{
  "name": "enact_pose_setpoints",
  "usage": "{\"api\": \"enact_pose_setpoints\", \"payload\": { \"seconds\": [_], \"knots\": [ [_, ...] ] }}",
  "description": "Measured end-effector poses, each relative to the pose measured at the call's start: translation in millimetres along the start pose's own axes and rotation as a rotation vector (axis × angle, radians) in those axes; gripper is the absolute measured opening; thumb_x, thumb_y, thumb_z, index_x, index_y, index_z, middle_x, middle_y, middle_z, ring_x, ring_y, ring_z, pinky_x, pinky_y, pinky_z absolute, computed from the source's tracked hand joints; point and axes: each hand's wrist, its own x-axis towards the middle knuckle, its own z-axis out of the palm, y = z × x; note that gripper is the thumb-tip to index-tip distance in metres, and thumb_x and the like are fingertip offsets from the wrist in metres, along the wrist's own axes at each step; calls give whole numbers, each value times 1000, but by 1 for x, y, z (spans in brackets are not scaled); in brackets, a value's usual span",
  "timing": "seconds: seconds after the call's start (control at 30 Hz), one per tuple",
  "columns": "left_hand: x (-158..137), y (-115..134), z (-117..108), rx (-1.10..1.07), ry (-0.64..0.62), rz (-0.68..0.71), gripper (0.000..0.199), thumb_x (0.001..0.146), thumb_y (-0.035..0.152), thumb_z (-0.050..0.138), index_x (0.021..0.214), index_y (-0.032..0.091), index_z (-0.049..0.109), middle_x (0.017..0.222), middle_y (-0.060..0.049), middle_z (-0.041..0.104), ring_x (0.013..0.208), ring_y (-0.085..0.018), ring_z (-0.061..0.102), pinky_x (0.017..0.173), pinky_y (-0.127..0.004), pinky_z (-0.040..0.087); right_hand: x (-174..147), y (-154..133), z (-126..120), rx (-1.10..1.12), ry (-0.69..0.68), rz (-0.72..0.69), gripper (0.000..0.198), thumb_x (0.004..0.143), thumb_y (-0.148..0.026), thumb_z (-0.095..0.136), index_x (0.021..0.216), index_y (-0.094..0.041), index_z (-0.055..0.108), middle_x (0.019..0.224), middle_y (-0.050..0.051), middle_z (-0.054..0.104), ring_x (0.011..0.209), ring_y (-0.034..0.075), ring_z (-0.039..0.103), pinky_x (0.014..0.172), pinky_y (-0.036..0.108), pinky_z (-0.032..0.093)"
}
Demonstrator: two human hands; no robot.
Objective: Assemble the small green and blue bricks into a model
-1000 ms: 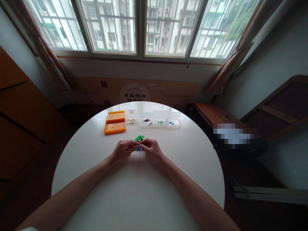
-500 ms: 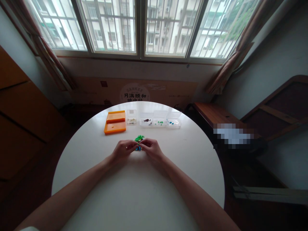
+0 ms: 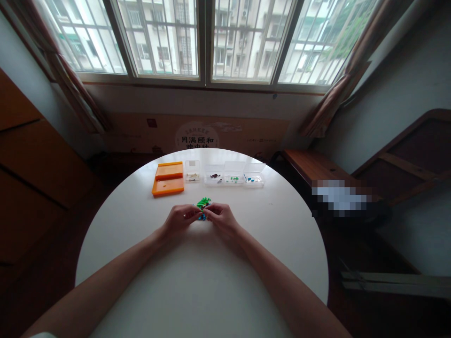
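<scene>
A small building-block model (image 3: 203, 202) with green parts at its far end, dark parts in the middle and blue parts at its near end lies between my two hands. From the left, my left hand (image 3: 181, 218) pinches it with thumb and forefinger. On the other side my right hand (image 3: 221, 216) does the same, its fingertips almost meeting those of the left. The fingers cover much of the model's middle, where a bit of green shows. Both hands are closed and low over the white round table (image 3: 197, 286).
Beyond the hands stands an orange two-part tray (image 3: 168, 191) with a tiny piece in it. To its right, open clear plastic boxes hold pale pieces (image 3: 192, 175), dark pieces (image 3: 215, 176), green pieces (image 3: 234, 179) and blue pieces (image 3: 251, 179).
Both hands stay in place, pinching the model. Only a very slight shift of the view shows.
</scene>
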Motion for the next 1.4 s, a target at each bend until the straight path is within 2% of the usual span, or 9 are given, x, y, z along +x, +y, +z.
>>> {"api": "enact_pose_setpoints", "payload": {
  "seconds": [0.27, 0.63, 1.0, 1.4],
  "knots": [
    [0, 0, 0, -10, 1, 6, 18, 81, 29, 61, 78, 12, 69, 54, 0, 58, 47, -6, 48, 49, -15, 38, -2, -1, -1, -91, -41, -50, 28, 72, -38, 67, 75, -11, 68, 59, 3, 61, 53, 11, 53, 51, 22, 41],
    [0, 1, 1, -44, -5, 10, 20, 81, 28, 60, 89, 13, 70, 54, 1, 58, 46, -6, 46, 48, -14, 39, -1, 1, -1, -39, -24, -32, 31, 71, -42, 67, 75, -11, 68, 57, 2, 60, 51, 10, 52, 49, 22, 41],
    [1, 3, -1, -20, -20, 16, 19, 82, 28, 59, 83, 13, 71, 56, 0, 60, 47, -6, 47, 49, -15, 38, -2, -1, -1, -34, -29, -20, 32, 71, -43, 66, 72, -11, 67, 56, 1, 59, 50, 10, 51, 49, 22, 40],
    [-1, 2, 0, -41, -11, 2, 25, 84, 31, 56, 90, 12, 70, 56, -1, 61, 47, -7, 49, 46, -14, 39, -2, -1, -2, -78, -31, -25, 32, 73, -44, 64, 73, -12, 66, 55, 1, 58, 50, 10, 50, 48, 21, 39]
  ]
}}
